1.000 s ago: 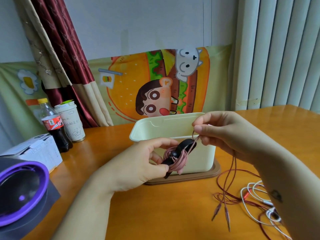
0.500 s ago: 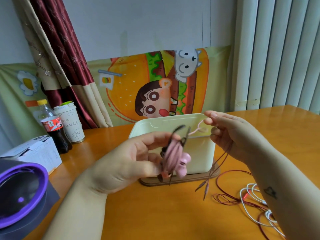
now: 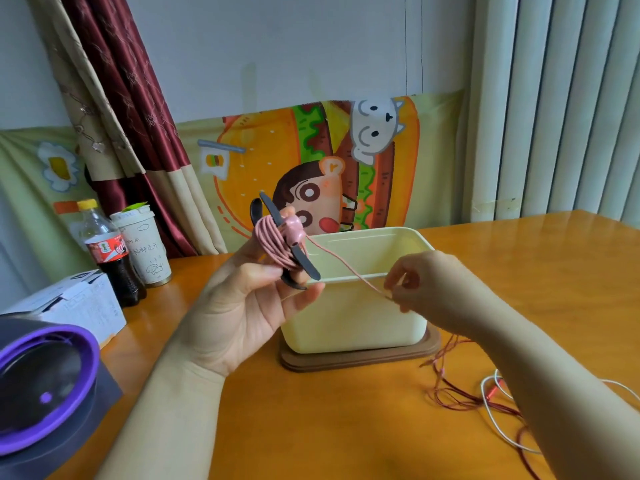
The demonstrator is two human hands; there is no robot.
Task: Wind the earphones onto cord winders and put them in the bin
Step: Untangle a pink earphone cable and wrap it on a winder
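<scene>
Orange tabletop [image 3: 346, 427] fills the foreground, with a cartoon burger banner [image 3: 311, 161] and a dark red curtain [image 3: 114, 98] behind it. The cream bin [image 3: 346, 317] stands in the middle on a brown lid [image 3: 360, 360]. A second ago your left hand [image 3: 242, 306] sat low in front of the bin; you have since raised it above the bin's left rim and turned the palm toward you. Your right hand [image 3: 426, 285] has dropped from above the rim to the front right of it, drawing out one straight strand. That looks like another turn being set up, so the winding is well along but not finished, and nothing can be seen inside the bin yet. Your left hand grips the black cord winder [image 3: 304, 263] between thumb and curled fingers, and the pink earphone cord [image 3: 270, 240] lies around it in a thick bundle with a pink piece at the top. Your right hand pinches the loose strand of that cord between thumb and fingertip, the other fingers curled in, and the strand runs taut up to the winder across the bin's opening. Below your right forearm the red earphones [image 3: 457, 400] and the white earphones [image 3: 491, 407] lie tangled together on the table, not yet wound. A cola bottle [image 3: 110, 258] and a paper cup [image 3: 145, 247] stand well apart at the far left.
</scene>
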